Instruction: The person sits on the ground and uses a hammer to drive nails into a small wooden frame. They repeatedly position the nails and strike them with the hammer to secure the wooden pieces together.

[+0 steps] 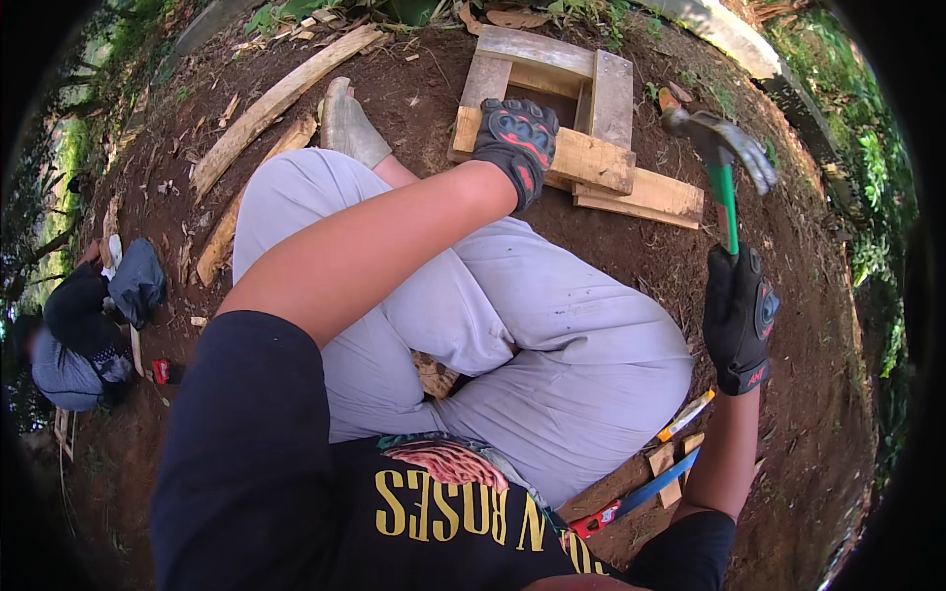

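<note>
My left hand point(514, 146), in a black glove with red trim, is closed over the left part of a short wooden plank point(599, 163). That plank lies across the near side of a square wooden frame point(537, 47) of rough boards on the soil. Another board point(655, 199) pokes out from beneath it to the right. Gloved alike, my right hand point(741, 320) grips the lower end of a claw hammer point(724, 187) with a green handle. The hammer's metal head is raised, right of the frame and apart from it. Whether my left fingers pinch a nail is hidden.
My bent legs point(463, 305) fill the middle. By my right thigh lie a yellow tool point(687, 415), wood offcuts point(662, 468) and a handsaw point(631, 497) with a red handle. Long timbers point(281, 98) lie at upper left. Another person point(74, 345) crouches far left near a dark bag point(138, 281).
</note>
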Available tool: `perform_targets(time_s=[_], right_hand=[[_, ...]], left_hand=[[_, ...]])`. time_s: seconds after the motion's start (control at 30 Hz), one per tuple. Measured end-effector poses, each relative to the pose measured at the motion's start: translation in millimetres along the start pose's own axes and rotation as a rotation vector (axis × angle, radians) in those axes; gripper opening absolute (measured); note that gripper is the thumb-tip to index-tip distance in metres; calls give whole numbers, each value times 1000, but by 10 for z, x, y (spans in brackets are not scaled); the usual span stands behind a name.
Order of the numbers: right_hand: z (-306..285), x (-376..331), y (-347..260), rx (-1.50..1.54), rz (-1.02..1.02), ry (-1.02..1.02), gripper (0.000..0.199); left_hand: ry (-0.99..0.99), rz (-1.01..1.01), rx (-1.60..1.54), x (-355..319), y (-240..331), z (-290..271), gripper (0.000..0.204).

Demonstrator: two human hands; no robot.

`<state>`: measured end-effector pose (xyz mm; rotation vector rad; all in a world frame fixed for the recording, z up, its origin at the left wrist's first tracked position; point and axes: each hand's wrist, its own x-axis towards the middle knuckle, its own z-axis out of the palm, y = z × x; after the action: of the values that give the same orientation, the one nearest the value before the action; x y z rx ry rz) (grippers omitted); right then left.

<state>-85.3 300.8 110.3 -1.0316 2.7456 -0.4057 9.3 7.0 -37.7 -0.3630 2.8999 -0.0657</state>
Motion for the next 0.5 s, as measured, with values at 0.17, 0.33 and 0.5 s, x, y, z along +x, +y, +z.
perform_targets(time_s=[0.17, 0.33, 0.5], right_hand=[[481, -5, 431, -159, -238, -254, 15], [81, 17, 13, -76, -168, 83, 13], [304, 39, 205, -247, -194, -173, 15]], left_hand=[[30, -46, -23, 44, 69, 23, 37], [-13, 5, -7, -15, 19, -23, 34], [56, -66, -24, 75, 42, 177, 32]])
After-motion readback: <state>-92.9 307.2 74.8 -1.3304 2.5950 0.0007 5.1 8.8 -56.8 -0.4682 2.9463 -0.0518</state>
